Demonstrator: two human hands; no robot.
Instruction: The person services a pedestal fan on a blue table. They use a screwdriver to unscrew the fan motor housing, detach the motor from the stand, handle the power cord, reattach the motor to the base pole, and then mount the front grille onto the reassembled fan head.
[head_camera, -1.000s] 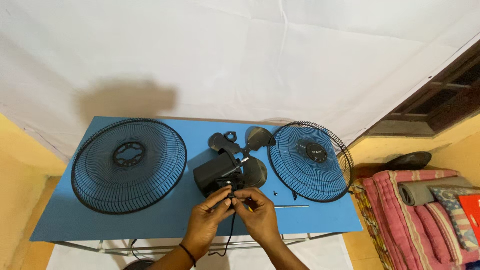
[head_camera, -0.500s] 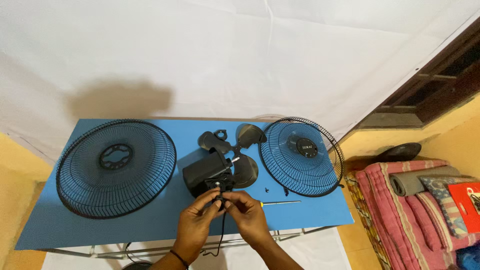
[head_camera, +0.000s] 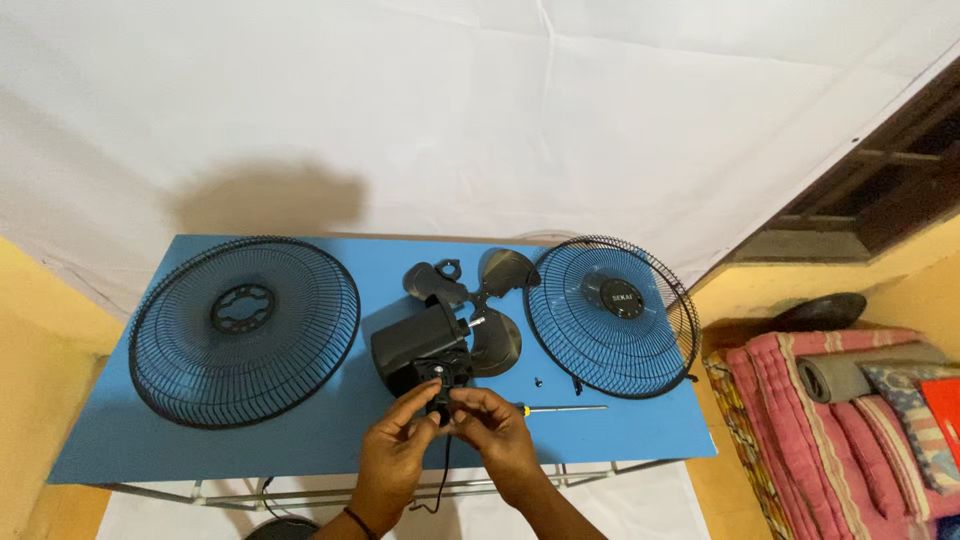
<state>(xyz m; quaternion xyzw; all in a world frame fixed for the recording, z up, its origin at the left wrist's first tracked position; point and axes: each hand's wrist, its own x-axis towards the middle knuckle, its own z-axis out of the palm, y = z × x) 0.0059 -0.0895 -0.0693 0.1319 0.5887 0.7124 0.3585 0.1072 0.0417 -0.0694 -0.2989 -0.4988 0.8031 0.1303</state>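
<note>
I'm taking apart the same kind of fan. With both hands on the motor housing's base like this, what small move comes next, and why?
Probably keep the left hand steadying the motor housing while the right hand reaches for the screwdriver, which lies just beside it on the blue table.

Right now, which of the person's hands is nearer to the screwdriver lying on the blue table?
The right hand. It sits just left of the screwdriver, close to its handle end. The left hand is farther off, on the other side of the right hand, below the fan motor housing.
</note>
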